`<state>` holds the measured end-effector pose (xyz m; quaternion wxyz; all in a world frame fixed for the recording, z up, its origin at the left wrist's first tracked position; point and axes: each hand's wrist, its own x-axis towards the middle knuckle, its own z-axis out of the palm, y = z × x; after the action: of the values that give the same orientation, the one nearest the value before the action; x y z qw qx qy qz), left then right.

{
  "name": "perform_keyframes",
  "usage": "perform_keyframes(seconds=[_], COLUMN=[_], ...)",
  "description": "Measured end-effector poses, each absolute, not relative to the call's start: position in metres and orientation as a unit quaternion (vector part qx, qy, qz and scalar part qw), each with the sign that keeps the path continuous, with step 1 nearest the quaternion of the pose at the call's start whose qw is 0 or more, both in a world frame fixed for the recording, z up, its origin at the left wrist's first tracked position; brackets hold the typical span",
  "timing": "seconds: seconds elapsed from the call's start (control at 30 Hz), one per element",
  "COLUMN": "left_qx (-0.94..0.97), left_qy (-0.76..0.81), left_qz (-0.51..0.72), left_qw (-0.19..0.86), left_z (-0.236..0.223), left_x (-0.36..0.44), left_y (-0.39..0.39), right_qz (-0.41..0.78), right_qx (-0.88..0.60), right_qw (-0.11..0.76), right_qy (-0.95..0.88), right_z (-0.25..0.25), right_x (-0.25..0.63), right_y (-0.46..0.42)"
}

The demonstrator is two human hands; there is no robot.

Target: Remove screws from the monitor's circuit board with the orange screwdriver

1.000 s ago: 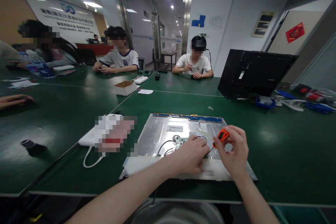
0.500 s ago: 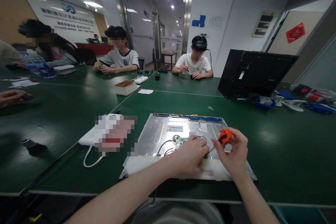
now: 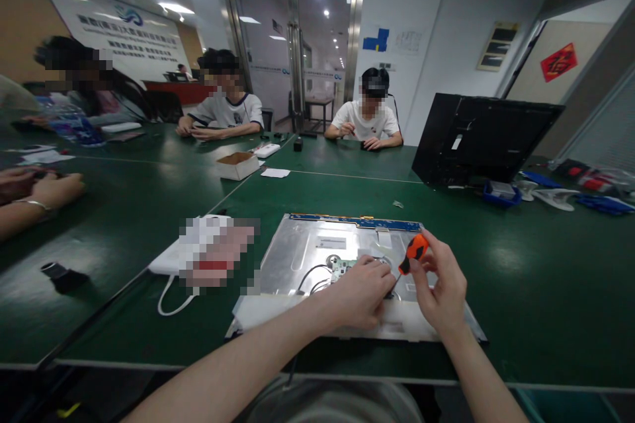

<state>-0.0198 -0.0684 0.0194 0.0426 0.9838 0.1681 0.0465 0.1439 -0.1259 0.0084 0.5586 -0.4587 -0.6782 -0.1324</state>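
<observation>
Panel near table edge

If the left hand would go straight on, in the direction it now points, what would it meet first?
Most likely the orange screwdriver in the right hand, just beyond the fingers of the left hand, though depth is unclear from one view.

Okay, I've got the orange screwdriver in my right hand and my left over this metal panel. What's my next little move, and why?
Probably turn the screwdriver slightly with your right hand: its shaft slants down beside your left hand, over the panel. I can't see what the tip meets, so that's a guess.
</observation>
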Motion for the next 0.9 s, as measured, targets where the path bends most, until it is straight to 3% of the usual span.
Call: perform_keyframes(seconds=[0.27, 0.7, 0.9], left_qx=[0.984, 0.984, 0.984], left_qy=[0.166, 0.167, 0.167], left_qz=[0.049, 0.049, 0.046], left_qw=[0.039, 0.036, 0.036], left_z=[0.019, 0.018, 0.019], left_x=[-0.021, -0.019, -0.02], left_y=[-0.069, -0.068, -0.069], right_qz=[-0.122, -0.134, -0.118], right_qx=[-0.432, -0.453, -0.432], right_qw=[0.625, 0.557, 0.598], right_qy=[-0.639, -0.683, -0.665], right_z=[-0.001, 0.01, 0.001], right_x=[0.147, 0.144, 0.146], right_y=[-0.12, -0.125, -0.121])
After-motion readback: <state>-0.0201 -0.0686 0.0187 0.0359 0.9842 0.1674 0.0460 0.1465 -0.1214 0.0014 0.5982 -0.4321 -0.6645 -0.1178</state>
